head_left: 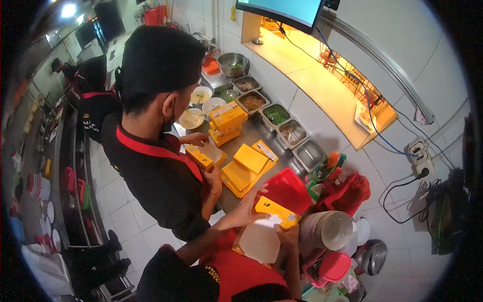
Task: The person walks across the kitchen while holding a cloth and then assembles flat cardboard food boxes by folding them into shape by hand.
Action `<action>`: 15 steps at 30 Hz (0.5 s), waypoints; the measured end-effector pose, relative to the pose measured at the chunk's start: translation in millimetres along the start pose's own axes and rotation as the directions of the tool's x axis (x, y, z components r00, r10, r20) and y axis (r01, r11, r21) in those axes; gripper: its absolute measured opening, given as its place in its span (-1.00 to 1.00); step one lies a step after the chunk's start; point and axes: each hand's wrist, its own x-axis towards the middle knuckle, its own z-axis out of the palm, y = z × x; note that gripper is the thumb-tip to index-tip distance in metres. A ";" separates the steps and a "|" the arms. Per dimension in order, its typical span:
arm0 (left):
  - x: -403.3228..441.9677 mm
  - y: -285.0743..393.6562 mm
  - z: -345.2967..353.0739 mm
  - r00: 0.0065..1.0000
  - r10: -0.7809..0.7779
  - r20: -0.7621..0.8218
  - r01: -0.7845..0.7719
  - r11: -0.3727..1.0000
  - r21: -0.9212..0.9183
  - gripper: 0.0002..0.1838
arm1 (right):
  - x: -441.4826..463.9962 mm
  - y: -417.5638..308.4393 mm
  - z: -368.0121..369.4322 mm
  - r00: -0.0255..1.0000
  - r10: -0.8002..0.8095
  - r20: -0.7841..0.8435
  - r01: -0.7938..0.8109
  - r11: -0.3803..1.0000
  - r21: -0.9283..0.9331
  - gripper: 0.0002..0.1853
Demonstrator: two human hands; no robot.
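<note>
A yellow cardboard food box point(278, 212) with a printed label is held in front of my red apron, its pale inner side or paper liner point(259, 242) facing up. My left hand point(245, 211) grips the box at its upper left edge, fingers reaching past the corner. On the opposite side my right hand point(288, 236) holds it, thumb over the edge; its other fingers are mostly hidden. Flat yellow boxes point(239, 176) lie on the steel counter just beyond. A red plastic basket point(287, 189) stands right behind my box.
To my left a co-worker point(156, 141) in black holds another yellow box point(205, 155). Closed boxes point(227, 117) are stacked behind it. Steel food pans point(275, 115) line the wall. Stacked bowls point(334, 230) stand at my right. A monitor point(284, 11) hangs above the serving hatch.
</note>
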 end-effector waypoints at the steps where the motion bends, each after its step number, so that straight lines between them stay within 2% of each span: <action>1: 1.9 -9.4 2.6 0.999 -0.017 0.029 0.019 0.998 -0.061 -0.16 | 4.1 -1.2 2.4 0.999 -0.033 0.019 0.033 0.999 -0.015 -0.58; 2: 2.9 -17.7 5.8 0.999 -0.024 0.038 0.026 0.998 -0.063 -0.16 | 9.2 -3.7 4.3 0.997 -0.066 0.037 0.067 0.997 -0.029 -0.55; 3: 3.5 -23.8 9.0 0.999 -0.007 0.048 0.003 0.997 0.071 -0.15 | 5.2 -30.0 10.0 0.987 -0.154 -0.047 0.153 0.988 -0.020 -0.51; 4: 2.5 -25.9 10.9 0.998 0.006 0.061 -0.019 0.979 0.202 -0.14 | 1.7 -55.2 21.3 0.982 -0.137 -0.132 0.168 0.948 0.270 -0.45; 5: 7.1 -7.0 6.4 0.934 -0.308 0.183 0.273 0.942 0.195 -0.12 | 5.3 -66.4 21.9 0.912 -0.329 -0.245 0.349 0.936 0.043 -0.43; 6: 4.0 -13.7 10.1 0.929 -0.316 0.193 0.278 0.940 0.198 -0.12 | 6.1 -70.2 21.6 0.797 -0.523 -0.302 0.482 0.852 -0.203 -0.41; 7: 1.1 -23.3 15.7 0.973 -0.202 0.110 0.169 0.952 0.254 -0.11 | 8.3 -55.3 15.3 0.801 -0.513 -0.308 0.473 0.858 -0.200 -0.41; 8: -1.8 -32.2 20.4 0.997 -0.075 0.033 0.061 0.946 0.317 -0.11 | 16.3 -29.9 5.5 0.868 -0.444 -0.224 0.369 0.877 -0.309 -0.39; 10: -3.9 -29.2 20.4 0.997 -0.071 -0.008 0.070 0.949 0.307 -0.06 | 15.1 -25.1 5.5 0.926 -0.347 -0.148 0.259 0.871 -0.418 -0.37; 12: -3.5 -27.1 15.3 0.995 -0.096 -0.025 0.098 0.988 0.117 -0.02 | 16.7 -35.5 14.0 0.867 -0.432 -0.247 0.427 0.901 -0.075 -0.40; 14: -4.1 -28.7 13.0 0.993 -0.115 -0.038 0.120 0.979 0.166 0.02 | 10.7 -49.4 14.0 0.844 -0.479 -0.240 0.469 0.877 -0.101 -0.43; 15: -5.0 -28.1 13.1 0.990 -0.137 -0.044 0.140 0.988 0.070 0.02 | 8.3 -47.6 12.4 0.886 -0.417 -0.203 0.389 0.906 -0.165 -0.42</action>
